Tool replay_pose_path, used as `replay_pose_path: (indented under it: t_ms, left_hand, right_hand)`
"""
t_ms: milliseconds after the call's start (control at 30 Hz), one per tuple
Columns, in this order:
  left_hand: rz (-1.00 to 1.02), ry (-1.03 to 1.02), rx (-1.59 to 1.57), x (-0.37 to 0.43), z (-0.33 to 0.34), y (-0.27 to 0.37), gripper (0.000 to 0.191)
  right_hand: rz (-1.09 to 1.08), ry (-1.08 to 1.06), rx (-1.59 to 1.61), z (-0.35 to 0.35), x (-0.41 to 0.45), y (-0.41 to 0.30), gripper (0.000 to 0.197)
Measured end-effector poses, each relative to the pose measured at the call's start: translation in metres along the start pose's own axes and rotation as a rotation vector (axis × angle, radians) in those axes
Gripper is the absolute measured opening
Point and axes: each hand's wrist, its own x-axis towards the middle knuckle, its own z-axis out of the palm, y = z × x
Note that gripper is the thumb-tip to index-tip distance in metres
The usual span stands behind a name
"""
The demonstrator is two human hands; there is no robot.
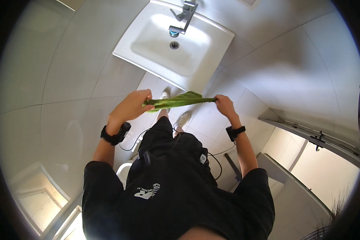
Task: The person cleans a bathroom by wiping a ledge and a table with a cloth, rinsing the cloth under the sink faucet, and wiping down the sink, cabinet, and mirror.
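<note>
A green cloth [180, 102] is stretched sideways in front of my body, its upper edge bunched into a small peak. My left hand [135, 105] grips its left end between thumb and fingers. At the other end, my right hand [225, 105] is closed around a narrow, gathered part of the fabric. Beyond the cloth stands a white washbasin [171, 51] with a dark drain [174, 45]. Over the basin reaches a grey angular faucet [184, 18]; a thin trickle appears to fall from its spout.
Black straps with small devices circle both wrists [115, 135] [235, 133], and thin cables [219, 165] run from them towards my waist. Tiled walls [69, 69] rise on both sides. A metal-framed doorway [312, 141] lies at the right. Behind my left side, part of a white toilet [124, 172] shows.
</note>
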Motion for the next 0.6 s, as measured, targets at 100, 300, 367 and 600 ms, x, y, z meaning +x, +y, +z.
replay_pose_path:
  t_ms: [100,300,367,600]
  left_hand:
    - [-0.040,-0.071,0.055,0.028,0.022,-0.041,0.020]
    - [-0.277,-0.084,0.350,0.071,0.033,-0.060,0.019]
    - [-0.179,-0.065,0.406,0.070,0.040,-0.072,0.016]
    - [-0.220,0.234,-0.148,0.150,0.079,-0.080,0.014]
  right_hand:
    - [0.151,-0.013,0.152,-0.003,-0.012,0.013,0.020]
    - [0.319,0.064,0.565,-0.009,-0.017,0.015,0.024]
    - [0.374,0.043,0.622,-0.016,-0.024,0.006,0.026]
    - [0.391,0.628,0.828,-0.002,0.038,0.006,0.028]
